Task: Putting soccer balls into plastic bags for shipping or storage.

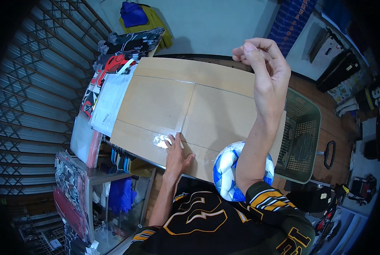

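A large cardboard sheet or flattened box (155,102), creased and with glossy tape along its seams, lies before me. My left hand (177,158) rests near its front edge, fingers apart, beside a shiny patch of tape (162,140). Above the far right part of the cardboard, my right hand (268,67) is raised with its fingers curled in towards the thumb. Nothing shows between those fingers. A blue and white ball (226,172) sits at the near right edge of the cardboard, close to my body. My right forearm hides part of it.
Plastic-wrapped packs (111,98) border the cardboard at left, with folded dark garments (132,43) behind. A glass display case (119,204) stands at lower left. Right of the cardboard is a green plastic basket (304,140) on the wooden floor. A folding metal gate (40,95) lines the left side.
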Demonstrator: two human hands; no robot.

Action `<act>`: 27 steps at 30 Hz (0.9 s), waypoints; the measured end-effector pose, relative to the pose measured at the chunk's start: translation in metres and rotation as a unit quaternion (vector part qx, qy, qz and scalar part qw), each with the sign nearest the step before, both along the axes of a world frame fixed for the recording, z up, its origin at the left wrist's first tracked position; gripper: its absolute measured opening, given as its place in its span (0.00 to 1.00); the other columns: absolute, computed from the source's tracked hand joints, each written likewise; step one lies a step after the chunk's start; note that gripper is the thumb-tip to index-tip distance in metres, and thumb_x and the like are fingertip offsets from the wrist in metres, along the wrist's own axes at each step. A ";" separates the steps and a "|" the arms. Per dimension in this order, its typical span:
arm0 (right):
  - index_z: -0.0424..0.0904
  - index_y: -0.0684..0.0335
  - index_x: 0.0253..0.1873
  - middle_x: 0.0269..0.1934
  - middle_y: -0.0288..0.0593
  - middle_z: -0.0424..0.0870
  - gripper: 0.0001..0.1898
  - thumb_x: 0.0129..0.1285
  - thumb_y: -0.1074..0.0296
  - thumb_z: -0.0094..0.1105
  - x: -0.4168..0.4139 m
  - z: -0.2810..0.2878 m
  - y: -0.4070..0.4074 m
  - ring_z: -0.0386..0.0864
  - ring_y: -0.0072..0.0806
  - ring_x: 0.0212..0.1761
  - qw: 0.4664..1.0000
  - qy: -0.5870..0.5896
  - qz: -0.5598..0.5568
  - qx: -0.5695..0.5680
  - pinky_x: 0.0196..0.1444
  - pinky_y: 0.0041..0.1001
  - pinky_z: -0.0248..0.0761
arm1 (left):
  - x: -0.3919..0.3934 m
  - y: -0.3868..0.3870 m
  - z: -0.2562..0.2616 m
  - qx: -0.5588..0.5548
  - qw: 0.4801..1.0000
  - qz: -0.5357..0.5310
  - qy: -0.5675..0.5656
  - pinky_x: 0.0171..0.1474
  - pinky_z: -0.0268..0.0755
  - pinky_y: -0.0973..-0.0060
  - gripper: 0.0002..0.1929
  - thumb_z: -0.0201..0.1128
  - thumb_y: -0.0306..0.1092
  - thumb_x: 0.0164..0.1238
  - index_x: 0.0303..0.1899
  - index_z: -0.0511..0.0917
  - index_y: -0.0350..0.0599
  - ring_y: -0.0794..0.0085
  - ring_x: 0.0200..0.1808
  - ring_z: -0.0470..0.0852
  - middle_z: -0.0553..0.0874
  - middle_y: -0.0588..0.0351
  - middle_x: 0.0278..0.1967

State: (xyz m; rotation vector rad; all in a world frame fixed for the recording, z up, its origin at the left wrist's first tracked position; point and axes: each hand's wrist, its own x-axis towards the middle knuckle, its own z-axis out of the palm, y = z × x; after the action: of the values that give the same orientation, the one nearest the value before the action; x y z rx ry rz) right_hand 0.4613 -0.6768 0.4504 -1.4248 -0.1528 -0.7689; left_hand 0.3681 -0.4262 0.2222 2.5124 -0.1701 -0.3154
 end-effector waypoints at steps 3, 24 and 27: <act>0.80 0.71 0.45 0.34 0.45 0.87 0.09 0.69 0.69 0.63 0.001 -0.002 -0.001 0.84 0.23 0.39 1.000 -0.004 -0.004 -0.003 0.47 0.23 0.77 | -0.002 -0.001 0.000 0.011 1.000 -0.006 -0.012 0.71 0.52 0.34 0.53 0.78 0.35 0.54 0.76 0.49 0.37 0.16 0.73 0.43 0.50 0.17 0.73; 0.80 0.70 0.45 0.34 0.44 0.87 0.09 0.69 0.69 0.64 0.005 -0.004 -0.004 0.84 0.22 0.38 1.000 -0.002 -0.007 0.012 0.47 0.22 0.77 | 0.010 -0.040 0.012 0.137 0.988 -0.008 0.070 0.60 0.41 0.14 0.67 0.74 0.67 0.46 0.77 0.43 0.33 0.04 0.68 0.34 0.39 0.06 0.69; 0.81 0.70 0.45 0.34 0.44 0.87 0.09 0.69 0.69 0.65 0.006 -0.006 -0.002 0.83 0.22 0.38 1.000 0.002 -0.005 0.020 0.47 0.22 0.77 | 0.011 -0.040 0.014 0.128 0.988 -0.008 0.081 0.58 0.40 0.12 0.68 0.75 0.68 0.44 0.77 0.43 0.34 0.04 0.68 0.33 0.38 0.07 0.70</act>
State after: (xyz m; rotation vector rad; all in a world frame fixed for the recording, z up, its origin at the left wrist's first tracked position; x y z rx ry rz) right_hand 0.4672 -0.6793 0.4447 -1.3902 -0.1282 -0.7733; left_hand 0.3792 -0.4661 0.2359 2.7234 -0.0902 -0.5782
